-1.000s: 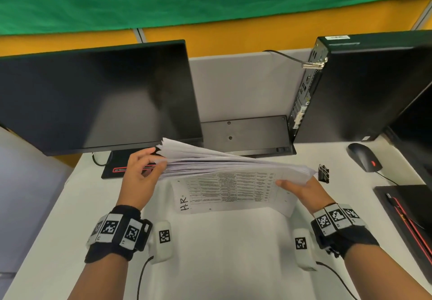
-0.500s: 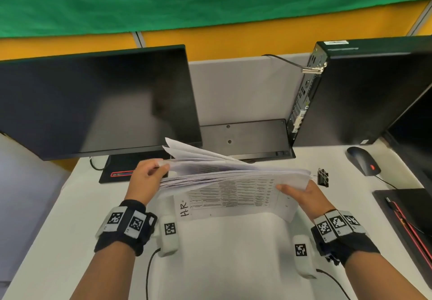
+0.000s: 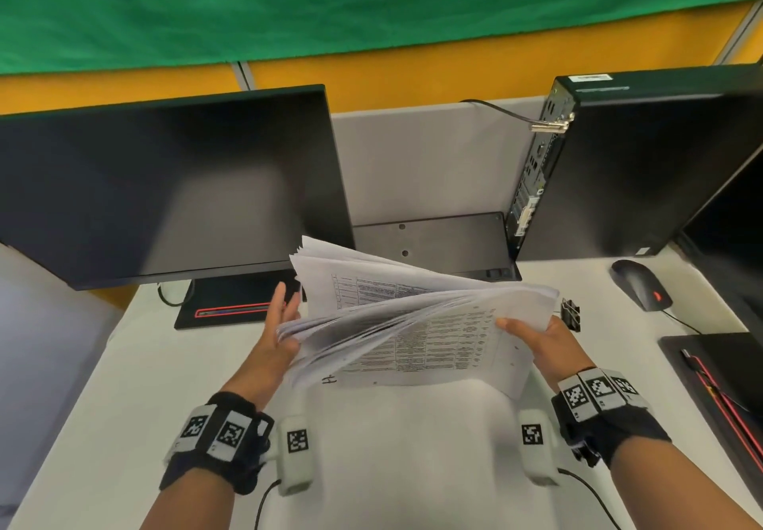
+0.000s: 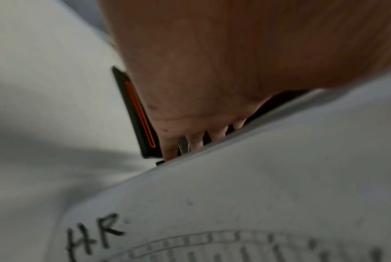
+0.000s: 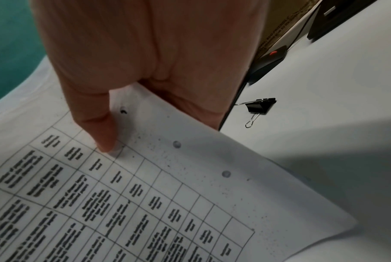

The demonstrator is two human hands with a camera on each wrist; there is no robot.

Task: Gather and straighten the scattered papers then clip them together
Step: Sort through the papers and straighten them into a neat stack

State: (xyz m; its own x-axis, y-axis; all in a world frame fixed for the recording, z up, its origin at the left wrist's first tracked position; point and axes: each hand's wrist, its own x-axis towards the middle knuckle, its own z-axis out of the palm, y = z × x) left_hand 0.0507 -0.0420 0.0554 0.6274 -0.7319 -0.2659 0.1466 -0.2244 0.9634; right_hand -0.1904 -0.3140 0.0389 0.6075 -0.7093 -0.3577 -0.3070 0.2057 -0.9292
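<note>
A thick stack of printed papers hangs above the white table between my two hands. My left hand is at its left end, fingers straight and pressed against the sheet edges, which fan upward there. In the left wrist view the fingers lie along the edge of a sheet marked "HR". My right hand pinches the right end, thumb on top of the stack and fingers underneath. A black binder clip lies on the table just right of my right hand.
A dark monitor on a red-striped base stands at back left. A computer tower and a mouse are at back right. A black slab leans behind the papers, and a dark notebook lies at right.
My left hand's fingers went from curled over the stack's left end to straight against its edge. The sheets there have fanned upward. The right hand keeps its hold.
</note>
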